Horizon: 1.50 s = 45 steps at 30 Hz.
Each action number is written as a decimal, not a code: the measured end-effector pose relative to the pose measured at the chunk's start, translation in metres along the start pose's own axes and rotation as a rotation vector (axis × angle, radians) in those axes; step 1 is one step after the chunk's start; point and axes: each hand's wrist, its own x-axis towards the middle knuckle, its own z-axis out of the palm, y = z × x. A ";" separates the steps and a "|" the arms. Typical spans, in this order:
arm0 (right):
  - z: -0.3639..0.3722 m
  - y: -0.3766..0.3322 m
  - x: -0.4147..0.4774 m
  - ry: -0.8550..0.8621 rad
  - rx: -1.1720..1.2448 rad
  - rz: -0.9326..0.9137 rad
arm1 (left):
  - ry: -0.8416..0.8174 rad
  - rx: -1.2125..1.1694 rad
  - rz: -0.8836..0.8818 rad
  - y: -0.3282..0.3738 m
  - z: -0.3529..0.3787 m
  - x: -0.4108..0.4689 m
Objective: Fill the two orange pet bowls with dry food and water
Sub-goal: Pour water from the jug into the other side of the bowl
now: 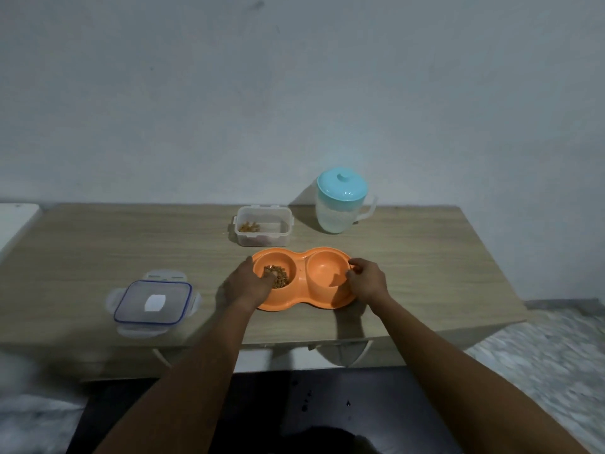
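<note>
An orange double pet bowl point(299, 276) sits near the front middle of the wooden table. Its left bowl holds brown dry food point(278, 276); the right bowl point(324, 268) looks empty. My left hand point(250, 283) reaches into the left bowl, fingertips in the kibble. My right hand point(365, 278) pinches the dish's right rim. Behind the dish stands a clear food container point(263, 226) with a little kibble left in it. A clear water jug point(340, 204) with a light-blue lid stands at the back right.
The container's blue-edged lid point(154, 303) lies flat at the front left of the table point(425, 263). A white surface point(16, 221) adjoins the table's left end. A grey wall rises directly behind.
</note>
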 end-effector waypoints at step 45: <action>-0.092 -0.051 0.085 0.070 0.700 0.014 | 0.012 0.104 -0.115 0.049 0.029 0.009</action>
